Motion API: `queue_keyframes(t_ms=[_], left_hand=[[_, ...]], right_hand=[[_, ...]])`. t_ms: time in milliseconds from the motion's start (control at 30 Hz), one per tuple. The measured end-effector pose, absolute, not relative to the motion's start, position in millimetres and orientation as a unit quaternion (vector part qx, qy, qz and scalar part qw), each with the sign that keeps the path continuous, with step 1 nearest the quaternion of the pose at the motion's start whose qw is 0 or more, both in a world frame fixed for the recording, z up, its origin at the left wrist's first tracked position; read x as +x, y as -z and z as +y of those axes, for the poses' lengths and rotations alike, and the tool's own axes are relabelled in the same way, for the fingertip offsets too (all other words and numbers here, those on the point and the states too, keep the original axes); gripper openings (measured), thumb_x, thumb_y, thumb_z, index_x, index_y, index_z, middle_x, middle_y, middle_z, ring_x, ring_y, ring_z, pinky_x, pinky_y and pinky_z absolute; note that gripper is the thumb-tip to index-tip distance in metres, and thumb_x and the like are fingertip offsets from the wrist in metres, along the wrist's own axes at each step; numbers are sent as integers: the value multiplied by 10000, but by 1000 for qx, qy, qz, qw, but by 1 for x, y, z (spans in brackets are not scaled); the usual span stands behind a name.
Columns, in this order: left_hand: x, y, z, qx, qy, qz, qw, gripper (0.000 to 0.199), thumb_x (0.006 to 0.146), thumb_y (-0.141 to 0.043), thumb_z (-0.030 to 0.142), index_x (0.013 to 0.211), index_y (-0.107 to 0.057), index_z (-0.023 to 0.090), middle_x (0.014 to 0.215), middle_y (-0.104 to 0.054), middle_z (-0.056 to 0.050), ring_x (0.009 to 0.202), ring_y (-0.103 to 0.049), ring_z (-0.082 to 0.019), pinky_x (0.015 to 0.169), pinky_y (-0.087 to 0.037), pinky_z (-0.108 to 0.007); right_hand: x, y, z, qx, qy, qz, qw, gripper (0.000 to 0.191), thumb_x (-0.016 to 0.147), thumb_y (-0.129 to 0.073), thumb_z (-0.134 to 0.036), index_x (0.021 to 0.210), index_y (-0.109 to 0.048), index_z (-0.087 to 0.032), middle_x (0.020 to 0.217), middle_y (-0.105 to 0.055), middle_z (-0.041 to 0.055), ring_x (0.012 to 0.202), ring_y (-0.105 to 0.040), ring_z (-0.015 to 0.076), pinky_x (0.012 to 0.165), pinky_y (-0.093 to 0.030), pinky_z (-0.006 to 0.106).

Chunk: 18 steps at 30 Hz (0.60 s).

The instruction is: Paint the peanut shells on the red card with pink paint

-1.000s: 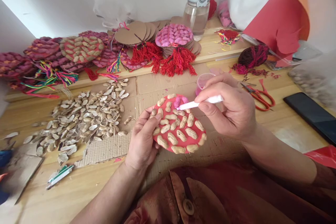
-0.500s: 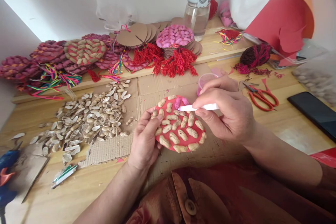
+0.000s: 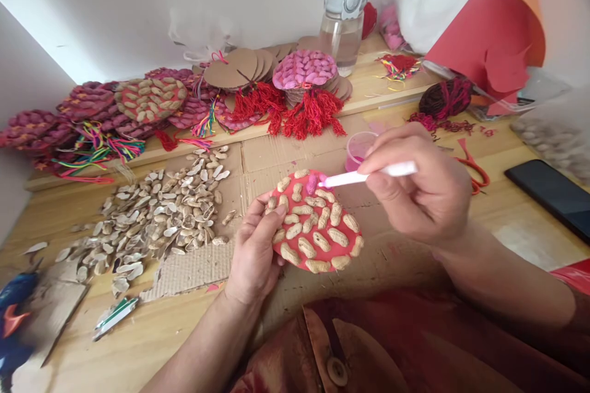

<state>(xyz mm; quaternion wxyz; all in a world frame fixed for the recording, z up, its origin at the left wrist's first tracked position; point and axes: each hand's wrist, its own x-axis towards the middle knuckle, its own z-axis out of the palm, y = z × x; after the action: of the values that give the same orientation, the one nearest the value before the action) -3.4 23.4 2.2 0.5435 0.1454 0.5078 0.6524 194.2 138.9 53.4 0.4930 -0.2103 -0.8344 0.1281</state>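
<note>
My left hand (image 3: 259,244) grips the left edge of a red disc (image 3: 325,249) covered with peanut shells, thumb on top and fingers beneath. Most shells on it are plain tan, while a couple near its upper edge are coloured pink. Between the thumb and fingers of my right hand (image 3: 415,187) is a slim white brush (image 3: 345,178), its pink-stained tip at the pink shells. Just behind the disc stands a small clear cup (image 3: 361,146) with pink paint in it, partly hidden by my right hand.
Loose peanut shells (image 3: 184,209) are heaped on the left. Behind are shell-covered discs (image 3: 150,100), plain cardboard discs (image 3: 233,69) and a water bottle (image 3: 342,31). Scissors (image 3: 477,175), a phone (image 3: 553,196) and yarn (image 3: 445,98) lie to the right; a glue gun (image 3: 16,313) lies far left.
My right hand has moved right with the brush, whose tip has slid right along the pink shells. The cup shows more, the scissors less. My left hand and the disc stay nearly still.
</note>
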Motion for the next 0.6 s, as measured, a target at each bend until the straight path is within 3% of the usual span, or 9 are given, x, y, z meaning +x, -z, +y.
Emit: queue_keyframes(t_ms=[100, 233, 467, 600], left_hand=[[-3, -1, 23, 156, -650, 507, 545, 327, 826, -881, 348, 1046, -682, 209, 634, -582, 78, 351, -380, -41, 270, -321, -135], [-2, -3, 22, 169, -648, 507, 542, 347, 848, -876, 341, 1102, -670, 226, 729, -647, 60, 393, -450, -47, 311, -356, -138], [-1, -6, 21, 177, -636, 535, 528, 458, 806, -910, 440, 1101, -638, 219, 699, -638, 77, 385, -467, -55, 313, -369, -144], [-2, -5, 21, 183, -632, 535, 529, 443, 802, -909, 492, 982, -610, 219, 644, -590, 87, 384, -447, -58, 317, -372, -150]], right_hand=[[201, -54, 149, -268, -94, -796, 535, 62, 993, -645, -267, 970, -699, -284, 860, -738, 39, 835, -664, 240, 807, -514, 456], [212, -50, 171, -379, 16, -762, 525, 160, 1006, -627, -386, 922, -699, -271, 841, -743, 51, 846, -665, 263, 803, -509, 461], [211, -38, 185, -465, 29, -787, 404, 163, 933, -678, -381, 865, -729, -242, 844, -778, 46, 894, -642, 268, 841, -452, 432], [208, -32, 185, -477, 33, -806, 350, 177, 917, -693, -388, 845, -742, -234, 854, -780, 55, 900, -590, 276, 808, -369, 416]])
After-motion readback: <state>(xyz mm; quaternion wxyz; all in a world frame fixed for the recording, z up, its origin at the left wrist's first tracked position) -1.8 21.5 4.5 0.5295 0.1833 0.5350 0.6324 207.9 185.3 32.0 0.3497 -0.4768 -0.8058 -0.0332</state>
